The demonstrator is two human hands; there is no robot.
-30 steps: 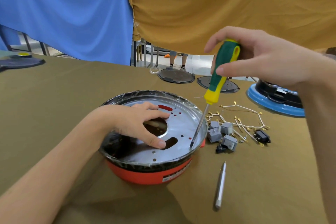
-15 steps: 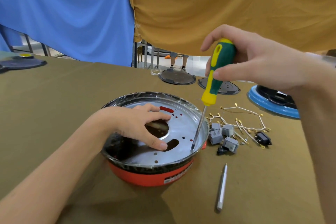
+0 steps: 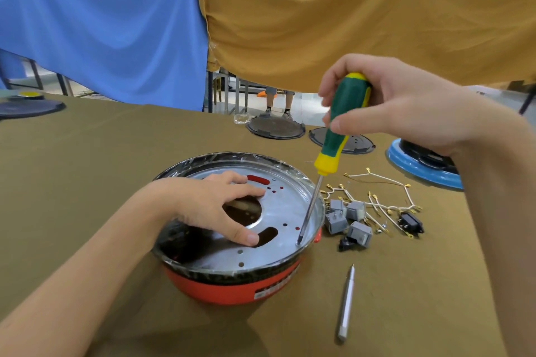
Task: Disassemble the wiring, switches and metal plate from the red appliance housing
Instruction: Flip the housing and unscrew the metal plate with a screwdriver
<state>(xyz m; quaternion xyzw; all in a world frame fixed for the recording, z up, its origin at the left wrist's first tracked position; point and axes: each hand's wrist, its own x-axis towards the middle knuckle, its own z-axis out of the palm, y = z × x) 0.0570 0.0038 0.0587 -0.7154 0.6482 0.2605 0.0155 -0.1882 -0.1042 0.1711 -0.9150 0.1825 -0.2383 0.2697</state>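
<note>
Nearest the desk's [image 3: 87,182] front edge lies a silver pen-like tool [image 3: 345,303]. Behind it the red housing [image 3: 232,288] (label unreadable) carries the metal plate [image 3: 278,211], pressed by the left hand [image 3: 214,206], fingers spread. The right hand [image 3: 406,107] grips a screwdriver [image 3: 336,136], tip on the plate. Switches [image 3: 348,219] and wiring [image 3: 383,200] lie rightward; dark discs [image 3: 275,127] sit far.
</note>
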